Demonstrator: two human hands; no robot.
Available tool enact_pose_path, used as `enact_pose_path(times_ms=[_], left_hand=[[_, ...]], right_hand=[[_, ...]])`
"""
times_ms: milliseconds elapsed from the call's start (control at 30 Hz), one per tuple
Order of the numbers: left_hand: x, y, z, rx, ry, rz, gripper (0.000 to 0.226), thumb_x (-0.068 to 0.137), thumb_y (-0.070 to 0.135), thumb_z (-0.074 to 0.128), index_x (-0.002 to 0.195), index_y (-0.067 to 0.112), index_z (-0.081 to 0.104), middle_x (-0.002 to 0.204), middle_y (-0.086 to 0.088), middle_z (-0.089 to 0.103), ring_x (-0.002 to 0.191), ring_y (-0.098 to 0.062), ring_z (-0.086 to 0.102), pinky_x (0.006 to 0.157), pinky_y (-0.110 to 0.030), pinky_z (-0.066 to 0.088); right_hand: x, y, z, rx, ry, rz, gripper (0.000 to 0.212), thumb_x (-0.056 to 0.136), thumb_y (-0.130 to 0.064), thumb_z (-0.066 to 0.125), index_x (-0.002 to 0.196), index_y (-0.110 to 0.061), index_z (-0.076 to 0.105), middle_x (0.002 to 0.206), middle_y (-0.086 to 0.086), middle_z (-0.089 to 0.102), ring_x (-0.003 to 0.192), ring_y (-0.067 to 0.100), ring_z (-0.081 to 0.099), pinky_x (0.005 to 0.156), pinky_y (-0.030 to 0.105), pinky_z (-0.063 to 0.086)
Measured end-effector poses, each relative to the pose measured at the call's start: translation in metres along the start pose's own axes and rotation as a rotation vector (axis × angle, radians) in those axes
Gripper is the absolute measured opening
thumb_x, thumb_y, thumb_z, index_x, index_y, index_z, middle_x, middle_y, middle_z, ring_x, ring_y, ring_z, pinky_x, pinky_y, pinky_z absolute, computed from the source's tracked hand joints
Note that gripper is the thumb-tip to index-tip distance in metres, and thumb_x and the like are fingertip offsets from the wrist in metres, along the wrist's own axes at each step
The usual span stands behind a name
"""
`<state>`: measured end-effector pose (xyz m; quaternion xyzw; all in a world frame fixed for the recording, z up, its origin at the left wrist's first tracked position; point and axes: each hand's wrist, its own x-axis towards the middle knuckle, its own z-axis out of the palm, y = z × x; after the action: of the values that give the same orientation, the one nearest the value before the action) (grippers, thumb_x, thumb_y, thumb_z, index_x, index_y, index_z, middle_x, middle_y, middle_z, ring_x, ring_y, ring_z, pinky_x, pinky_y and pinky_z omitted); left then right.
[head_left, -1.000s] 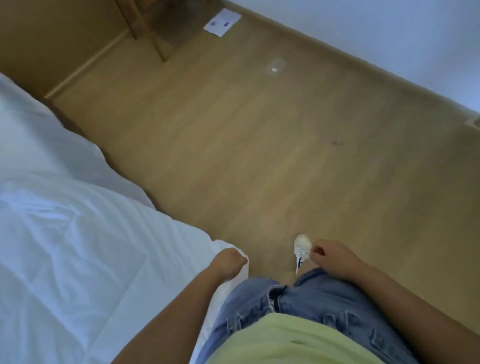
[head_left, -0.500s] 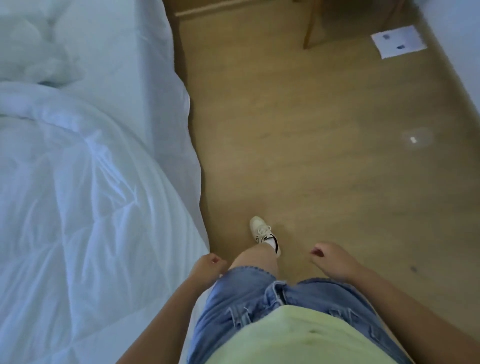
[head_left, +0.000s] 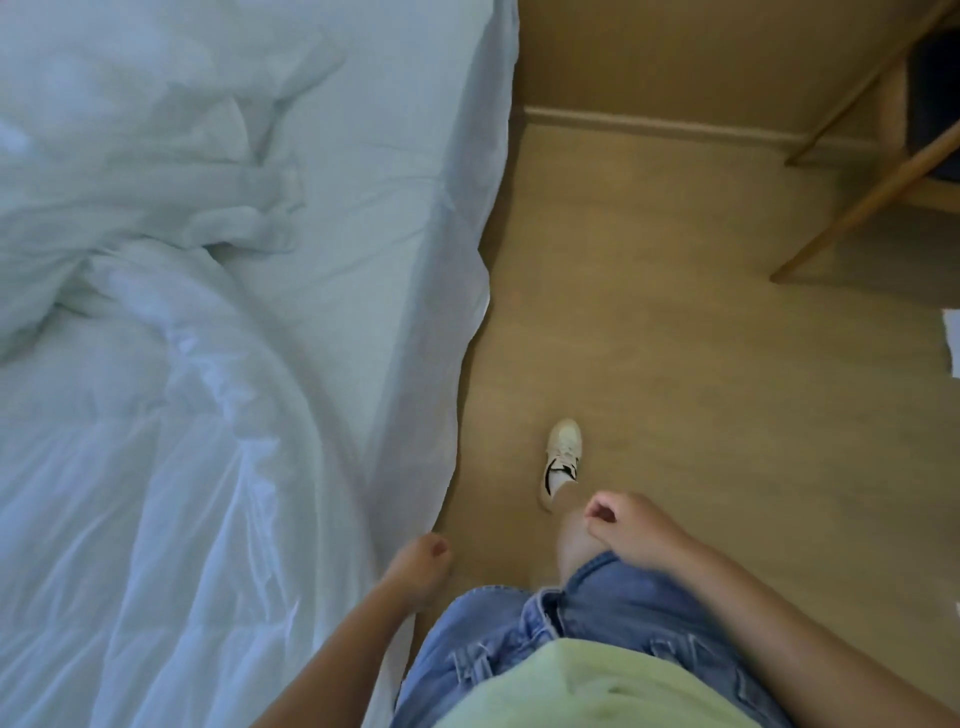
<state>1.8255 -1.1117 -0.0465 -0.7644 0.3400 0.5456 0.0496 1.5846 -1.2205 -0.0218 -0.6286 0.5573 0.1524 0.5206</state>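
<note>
A bed with a white sheet (head_left: 395, 171) and a rumpled white duvet (head_left: 156, 441) fills the left half of the view. My left hand (head_left: 421, 564) hangs beside the duvet's edge with its fingers loosely curled and holds nothing. My right hand (head_left: 623, 525) hangs over my right thigh, fingers loosely curled, also holding nothing. Below me I see denim shorts, a pale yellow shirt and one white shoe (head_left: 561, 460) stepping on the wooden floor (head_left: 701, 389).
A wooden chair or table frame (head_left: 857, 197) stands at the upper right by the skirting board. A white paper (head_left: 953, 343) lies on the floor at the right edge. A strip of floor runs between the bed and the furniture.
The view has swung left along the bed, so more of the sheet and crumpled duvet shows. The furniture and paper have shifted to the right edge. Both hands stay loosely curled.
</note>
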Motion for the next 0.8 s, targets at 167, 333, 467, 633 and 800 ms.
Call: enact_pose_path(times_ms=[167, 333, 467, 633, 800], left_hand=[[0.040, 0.076, -0.079, -0.153, 0.011, -0.091, 0.014, 0.086, 0.015, 0.052, 0.073, 0.012, 0.056, 0.080, -0.007, 0.060, 0.075, -0.018, 0.055, 0.073, -0.031, 0.047], [0.092, 0.152, -0.183, -0.493, 0.132, -0.094, 0.013, 0.091, 0.021, 0.052, 0.082, 0.014, 0.059, 0.082, -0.004, 0.063, 0.076, -0.018, 0.059, 0.076, -0.028, 0.047], [0.149, 0.188, -0.264, -0.734, 0.256, -0.121, 0.015, 0.093, 0.020, 0.051, 0.088, 0.009, 0.061, 0.083, -0.006, 0.064, 0.073, -0.017, 0.059, 0.063, -0.022, 0.046], [0.237, 0.200, -0.412, -0.864, 0.437, -0.191, 0.013, 0.092, 0.014, 0.052, 0.092, 0.004, 0.061, 0.092, -0.013, 0.065, 0.082, -0.024, 0.060, 0.079, -0.030, 0.052], [0.291, 0.221, -0.552, -0.859, 0.550, -0.166, 0.016, 0.090, 0.025, 0.054, 0.094, 0.010, 0.060, 0.102, -0.011, 0.066, 0.097, -0.028, 0.061, 0.083, -0.035, 0.049]], right_hand=[[0.104, -0.076, -0.143, -0.180, 0.001, -0.065, 0.019, 0.092, -0.021, 0.051, 0.091, -0.005, 0.062, 0.082, 0.009, 0.064, 0.066, 0.017, 0.050, 0.059, 0.028, 0.035], [0.198, -0.192, -0.232, -0.342, -0.113, -0.180, 0.017, 0.093, -0.027, 0.052, 0.090, -0.012, 0.060, 0.080, 0.001, 0.060, 0.065, 0.013, 0.050, 0.056, 0.027, 0.035], [0.283, -0.286, -0.266, -0.426, -0.169, -0.290, 0.017, 0.091, -0.025, 0.052, 0.091, -0.011, 0.061, 0.084, 0.001, 0.062, 0.076, 0.017, 0.056, 0.063, 0.028, 0.040], [0.394, -0.429, -0.282, -0.529, -0.261, -0.428, 0.013, 0.089, -0.022, 0.049, 0.083, -0.014, 0.056, 0.081, -0.002, 0.058, 0.076, 0.015, 0.052, 0.063, 0.028, 0.038], [0.474, -0.548, -0.305, -0.563, -0.320, -0.527, 0.015, 0.088, -0.025, 0.051, 0.083, -0.014, 0.060, 0.082, -0.003, 0.061, 0.076, 0.015, 0.054, 0.065, 0.025, 0.041]])
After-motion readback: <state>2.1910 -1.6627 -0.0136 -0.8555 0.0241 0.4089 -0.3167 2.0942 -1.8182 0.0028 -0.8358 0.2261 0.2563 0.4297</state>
